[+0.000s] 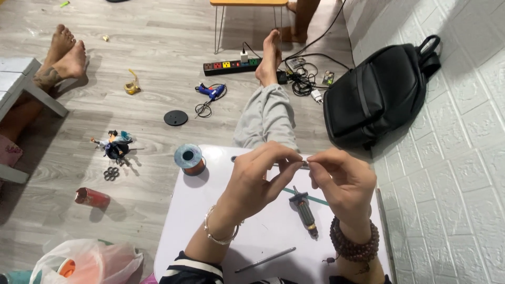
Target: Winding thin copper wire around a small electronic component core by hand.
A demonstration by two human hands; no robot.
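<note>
While raised over white desk [210, 221]: left hand [258, 179] and right hand [342, 179] both pinching thin metal rod [304, 164] between fingertips; screwdriver [305, 210] flat below, untouched.

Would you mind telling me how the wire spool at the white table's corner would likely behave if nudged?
The wire spool stands on its flat end near the white table edge, so it probably slides rather than rolls. Tipped over, its round flanges would likely roll. Copper winding suggests it is heavy for its size.
</note>
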